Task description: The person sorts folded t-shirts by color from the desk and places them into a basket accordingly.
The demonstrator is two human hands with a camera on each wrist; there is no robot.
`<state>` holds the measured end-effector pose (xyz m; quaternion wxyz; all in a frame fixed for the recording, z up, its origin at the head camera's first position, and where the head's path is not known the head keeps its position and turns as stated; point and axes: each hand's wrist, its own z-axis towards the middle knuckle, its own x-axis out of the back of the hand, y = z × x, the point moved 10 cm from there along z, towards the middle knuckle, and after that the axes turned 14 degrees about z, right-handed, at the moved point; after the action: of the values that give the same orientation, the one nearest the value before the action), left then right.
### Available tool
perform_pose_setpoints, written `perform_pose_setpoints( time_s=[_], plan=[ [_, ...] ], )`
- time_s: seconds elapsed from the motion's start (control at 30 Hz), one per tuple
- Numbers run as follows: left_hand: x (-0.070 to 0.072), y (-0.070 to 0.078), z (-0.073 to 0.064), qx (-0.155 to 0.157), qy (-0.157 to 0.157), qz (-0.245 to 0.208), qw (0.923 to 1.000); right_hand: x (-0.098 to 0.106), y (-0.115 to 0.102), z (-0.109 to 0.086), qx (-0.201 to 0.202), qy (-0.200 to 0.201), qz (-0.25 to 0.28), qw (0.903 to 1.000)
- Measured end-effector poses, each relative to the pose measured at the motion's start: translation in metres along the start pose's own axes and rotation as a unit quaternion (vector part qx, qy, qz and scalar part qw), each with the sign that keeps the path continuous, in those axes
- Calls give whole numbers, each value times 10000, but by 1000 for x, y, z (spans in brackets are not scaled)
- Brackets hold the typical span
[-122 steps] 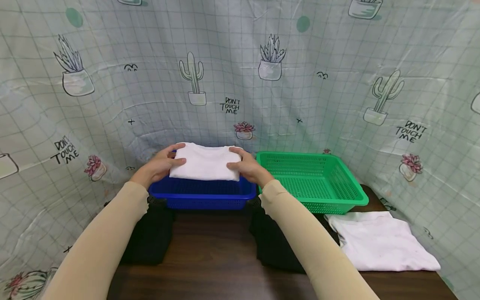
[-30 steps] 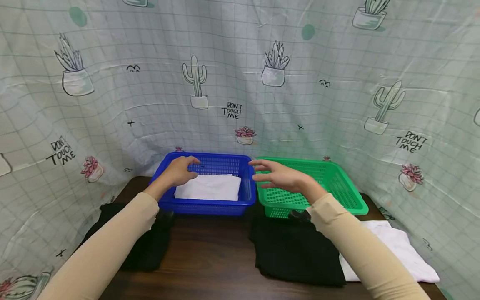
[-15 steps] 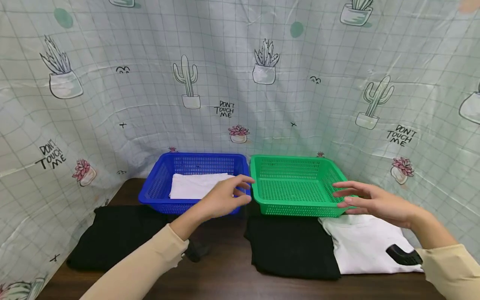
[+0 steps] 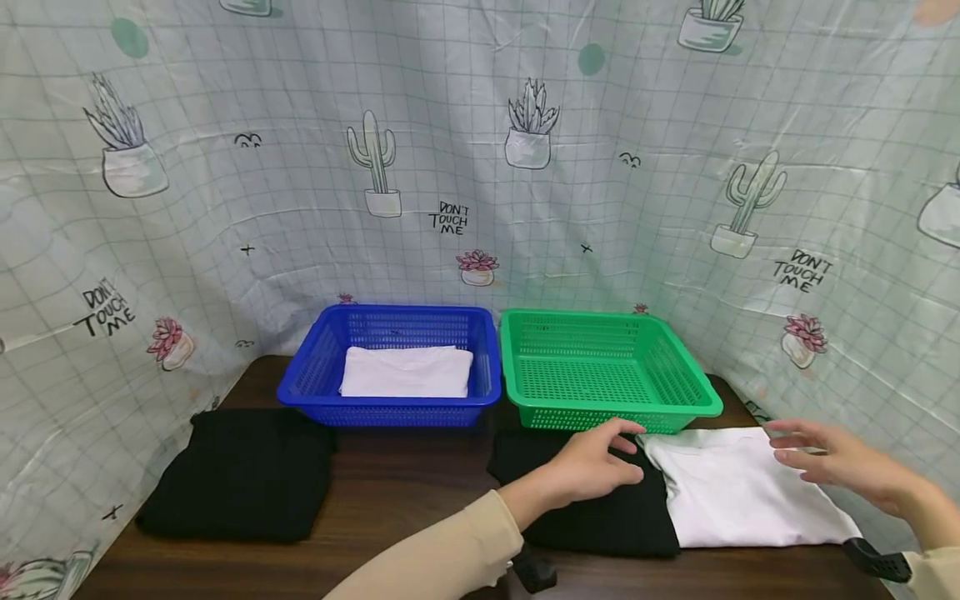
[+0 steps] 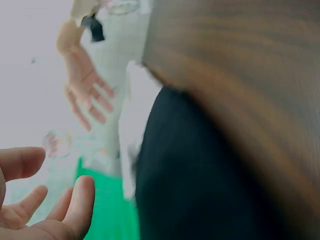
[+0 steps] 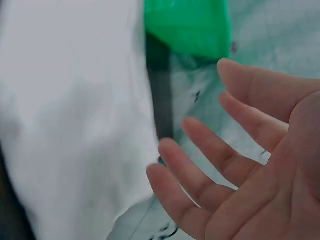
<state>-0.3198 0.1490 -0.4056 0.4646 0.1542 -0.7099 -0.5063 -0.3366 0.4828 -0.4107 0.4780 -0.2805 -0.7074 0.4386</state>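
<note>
A folded white T-shirt (image 4: 742, 492) lies at the right of the table, its left edge against a folded black garment (image 4: 615, 525). My left hand (image 4: 592, 462) hovers over the black garment, fingers loosely bent and holding nothing. At the T-shirt's right side, my right hand (image 4: 843, 458) is held with fingers spread; in the right wrist view its fingertips (image 6: 165, 150) overlap the shirt's edge. Another folded white shirt (image 4: 405, 372) rests inside the blue basket (image 4: 390, 414).
Beside the blue basket stands a green basket (image 4: 607, 408), behind the black garment and T-shirt. A second folded black garment (image 4: 236, 475) lies at the left of the dark wooden table (image 4: 405, 508). A cactus-printed curtain (image 4: 465, 150) hangs behind and at both sides.
Both hands held the folded white shirt over the blue basket; it now lies inside. Since letting go, both hands have moved right and toward me, over the black garment and the other white T-shirt.
</note>
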Motion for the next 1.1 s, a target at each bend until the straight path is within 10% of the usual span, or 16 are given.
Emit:
perform_pose_setpoints(
  time_s=[0.3, 0.63, 0.9, 1.1],
  plan=[
    [-74, -10, 31, 421, -128, -626, 9971, 16, 39, -3, -335, 660, -725, 9946],
    [-70, -21, 42, 1032, 389, 419, 9930, 14, 51, 3, -595, 795, -730, 9924],
    [-84, -22, 51, 1225, 273, -397, 9913, 8, 45, 3, -611, 830, -1170, 9878],
    [-93, -22, 56, 1214, 274, -1346, 9831, 0, 53, 6, -1125, 697, -341, 9906]
  ],
)
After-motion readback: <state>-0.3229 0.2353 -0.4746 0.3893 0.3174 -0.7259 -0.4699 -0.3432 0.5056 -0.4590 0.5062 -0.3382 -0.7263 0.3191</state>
